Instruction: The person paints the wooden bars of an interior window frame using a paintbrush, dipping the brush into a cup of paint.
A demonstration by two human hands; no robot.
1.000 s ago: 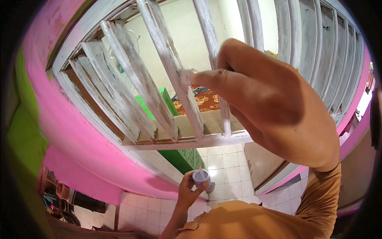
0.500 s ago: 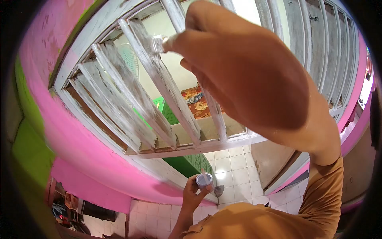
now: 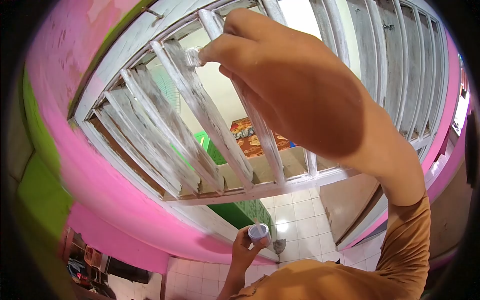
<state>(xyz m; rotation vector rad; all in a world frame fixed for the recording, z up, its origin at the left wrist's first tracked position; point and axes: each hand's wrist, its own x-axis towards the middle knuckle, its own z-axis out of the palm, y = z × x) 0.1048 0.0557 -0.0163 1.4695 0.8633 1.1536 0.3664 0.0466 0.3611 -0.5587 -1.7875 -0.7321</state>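
Observation:
Up at the wooden slats, my right hand (image 3: 250,50) is closed on a paintbrush (image 3: 194,57); most of the handle is hidden by the fingers. The pale bristles touch the upper part of a slat (image 3: 202,107) streaked with white and grey. Low in the head view, my left hand (image 3: 242,252) grips a small plastic cup (image 3: 258,233) from the side. A thin stick stands in the cup, and its contents are hard to make out.
More slats (image 3: 405,70) continue to the right in the white frame. A pink wall (image 3: 120,200) curves along the left. Behind the opening are a fan (image 3: 167,85) and a green box (image 3: 216,150). White floor tiles (image 3: 300,227) lie below.
The brush and my right hand have shifted slightly left against the slats. The view has moved a little. My left hand still holds the cup.

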